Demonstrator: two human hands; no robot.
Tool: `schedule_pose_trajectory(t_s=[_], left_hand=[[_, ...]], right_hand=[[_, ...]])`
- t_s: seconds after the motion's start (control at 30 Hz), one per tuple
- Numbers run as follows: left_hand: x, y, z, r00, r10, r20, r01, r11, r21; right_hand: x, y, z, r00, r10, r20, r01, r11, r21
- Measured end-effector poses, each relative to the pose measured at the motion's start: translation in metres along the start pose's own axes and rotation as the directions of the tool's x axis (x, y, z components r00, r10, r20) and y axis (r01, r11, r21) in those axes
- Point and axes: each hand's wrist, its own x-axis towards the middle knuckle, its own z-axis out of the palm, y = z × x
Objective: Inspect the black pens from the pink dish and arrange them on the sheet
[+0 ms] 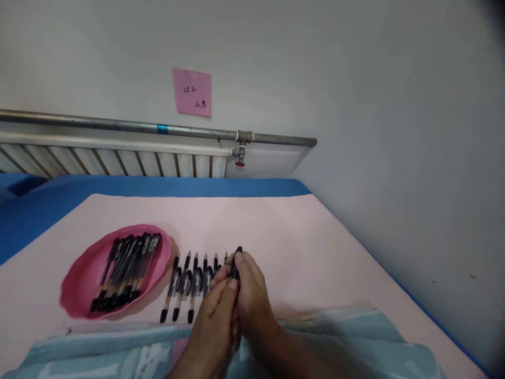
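Observation:
My right hand (254, 295) and my left hand (215, 318) are close together in front of me, both closed around one black pen (236, 263). The pen's dark top end points away from me, between my right thumb and fingers. My left hand grips lower down, hiding most of the barrel. Just left of my hands, a row of several black gel pens (183, 295) lies on the table, their bare tips pointing away. Black caps lie against or over their barrels; I cannot tell which. My left hand covers part of this row.
A pink scalloped tray (74, 289) on the left holds several more capped pens (128, 268). The pink tabletop (307, 247) has a blue border (236, 187). Behind it are a radiator (138, 163), a pipe (118, 125) and a wall with a pink note (192, 92).

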Motion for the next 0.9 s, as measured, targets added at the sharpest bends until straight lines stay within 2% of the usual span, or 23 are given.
schedule_pose_trajectory(t_s=[0.17,0.27,0.43,0.63,0.77,0.9], left_hand=[[-0.009,0.005,0.003,0.996,-0.067,0.066,0.065,0.997,0.028],[-0.009,0.008,0.005,0.993,-0.071,0.091,0.071,0.997,0.002],[-0.004,0.012,0.003,0.982,-0.105,0.156,0.092,0.992,0.091],[-0.004,0.023,-0.001,0.975,-0.108,0.195,0.102,0.994,0.042],[0.002,0.024,-0.01,0.986,-0.054,0.158,0.063,0.997,-0.052],[0.008,0.021,-0.017,0.99,0.007,0.141,0.023,0.976,-0.216]], right_hand=[[0.002,-0.007,0.002,0.999,0.036,-0.011,-0.036,0.999,0.018],[0.006,-0.008,-0.001,1.0,0.014,-0.017,-0.014,1.0,0.025],[0.016,-0.011,-0.011,0.998,0.015,-0.059,-0.009,0.995,0.099],[0.03,-0.03,-0.028,0.974,-0.158,-0.16,0.164,0.986,0.024],[0.03,-0.04,-0.03,0.986,-0.106,-0.128,0.106,0.994,-0.002],[0.023,-0.038,-0.025,1.0,-0.005,0.012,0.006,0.998,-0.068]])
